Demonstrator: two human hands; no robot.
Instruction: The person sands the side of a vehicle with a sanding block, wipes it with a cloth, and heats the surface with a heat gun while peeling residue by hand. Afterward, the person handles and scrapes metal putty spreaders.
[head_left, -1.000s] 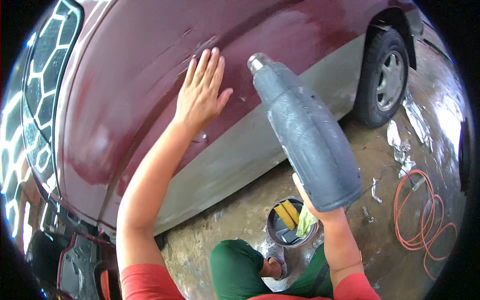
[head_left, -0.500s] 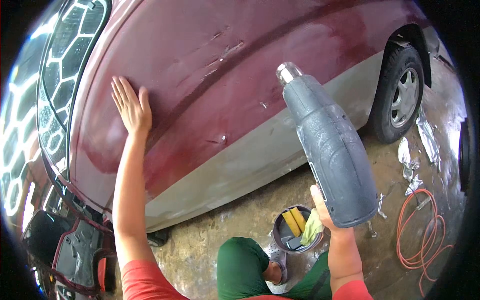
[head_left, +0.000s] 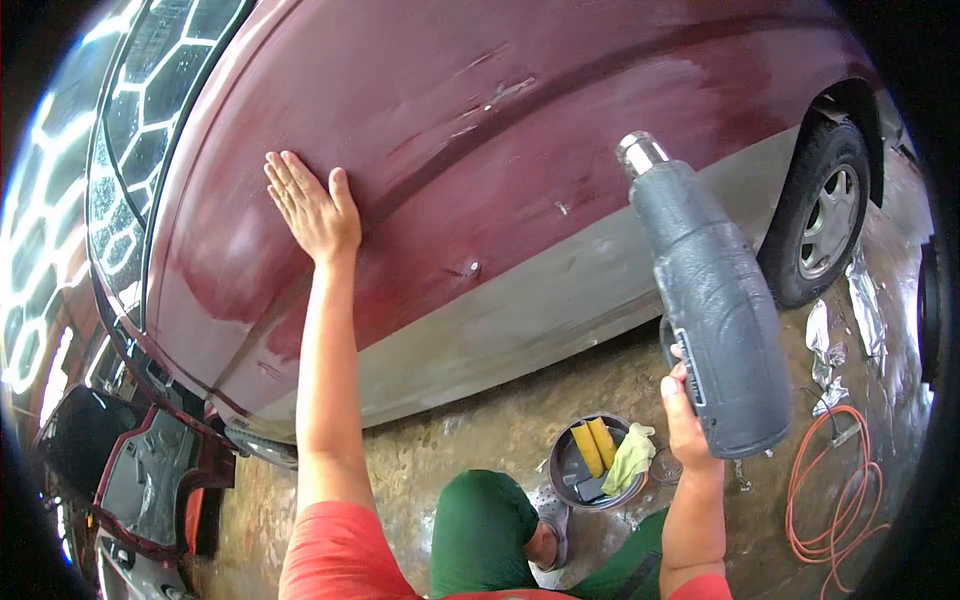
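In the head view, a dark grey heat gun (head_left: 715, 310) is gripped by the right hand (head_left: 690, 425) and held up in front of the maroon car side (head_left: 420, 165), its metal nozzle (head_left: 642, 153) pointed away from the wearer. The fingers of that hand are curled around the handle, largely hidden by the tool's body, so their exact placement cannot be told. The left hand (head_left: 318, 212) is laid flat toward the paintwork, palm facing it, with the fingers straight and close together and the thumb held apart; whether the whole palm is touching cannot be told. Scratches (head_left: 500, 93) are seen between the left hand and the nozzle, above the grey lower band (head_left: 520, 295). On the wet floor below, two yellow blocks (head_left: 594, 447) and a pale green cloth (head_left: 630, 463) are held in a round basin (head_left: 598, 506); an orange hose (head_left: 797, 490) is coiled farther right, near crumpled foil (head_left: 820, 340) and the wheel (head_left: 830, 220).
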